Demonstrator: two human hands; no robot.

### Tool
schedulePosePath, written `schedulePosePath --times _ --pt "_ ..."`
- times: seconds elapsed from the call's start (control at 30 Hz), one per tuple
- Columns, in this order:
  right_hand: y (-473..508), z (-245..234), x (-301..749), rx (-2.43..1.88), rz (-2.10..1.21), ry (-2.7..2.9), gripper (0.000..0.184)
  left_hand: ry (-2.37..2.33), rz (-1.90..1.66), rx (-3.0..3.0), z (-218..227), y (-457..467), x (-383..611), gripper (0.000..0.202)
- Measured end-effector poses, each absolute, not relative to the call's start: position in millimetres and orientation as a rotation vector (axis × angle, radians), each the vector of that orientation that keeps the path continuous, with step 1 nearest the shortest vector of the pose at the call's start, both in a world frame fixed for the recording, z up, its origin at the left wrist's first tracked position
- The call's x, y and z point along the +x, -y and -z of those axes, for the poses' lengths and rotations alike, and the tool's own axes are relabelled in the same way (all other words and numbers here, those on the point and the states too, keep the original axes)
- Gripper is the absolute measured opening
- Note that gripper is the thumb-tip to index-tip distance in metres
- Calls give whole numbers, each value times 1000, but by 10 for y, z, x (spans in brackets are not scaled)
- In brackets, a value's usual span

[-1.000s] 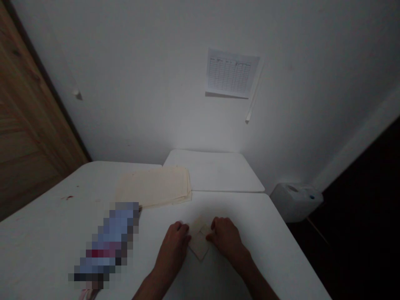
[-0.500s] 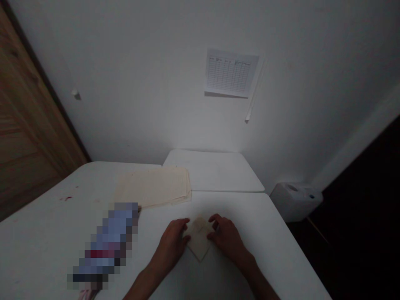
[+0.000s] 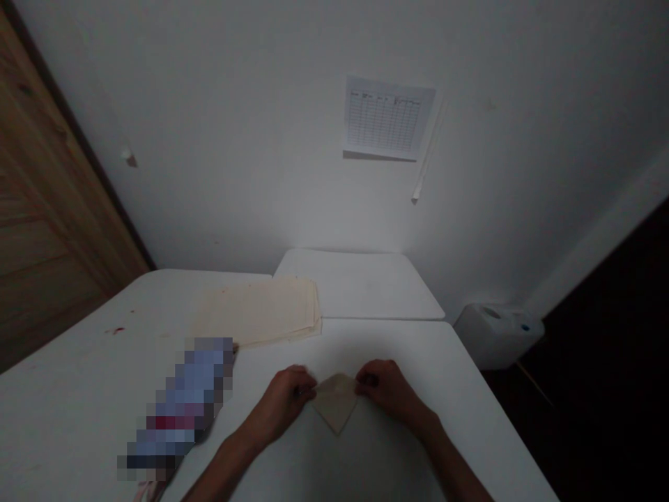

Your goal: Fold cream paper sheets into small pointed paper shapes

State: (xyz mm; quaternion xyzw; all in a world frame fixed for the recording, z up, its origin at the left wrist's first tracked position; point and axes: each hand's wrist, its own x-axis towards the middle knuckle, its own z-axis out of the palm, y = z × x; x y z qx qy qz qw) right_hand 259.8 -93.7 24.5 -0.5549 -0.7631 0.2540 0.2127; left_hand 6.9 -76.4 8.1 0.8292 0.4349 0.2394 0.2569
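A small folded piece of beige paper (image 3: pixel 337 406), diamond-shaped with its point toward me, is at the front of the white table (image 3: pixel 293 453). My left hand (image 3: pixel 287 394) pinches its left corner between thumb and fingers. On the other side, my right hand (image 3: pixel 387 389) pinches the right corner in the same way. The upper edge between my hands looks slightly arched. Whether its lower point rests on the table I cannot tell.
Beige paper sheets (image 3: pixel 256 310) lie stacked beyond my left hand. A blurred-out bluish object (image 3: pixel 188 397) lies left of my left arm. A printed chart (image 3: pixel 387 120) hangs on the wall. A white container (image 3: pixel 491 338) stands past the table's right edge.
Both hands have closed from loosely curved fingers beside the paper to pinches on its side corners. The paper's top point now looks lower and rounder.
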Motion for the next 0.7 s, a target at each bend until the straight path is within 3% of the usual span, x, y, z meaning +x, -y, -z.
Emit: schedulePosePath --times 0.3,0.7 --pt "1074 -91 2652 -1345 -425 2248 20 -1107 -603 2598 -21 880 -35 33" --pt "1139 66 2720 -1242 -107 2431 25 -1137 -428 2779 -6 944 -47 31"
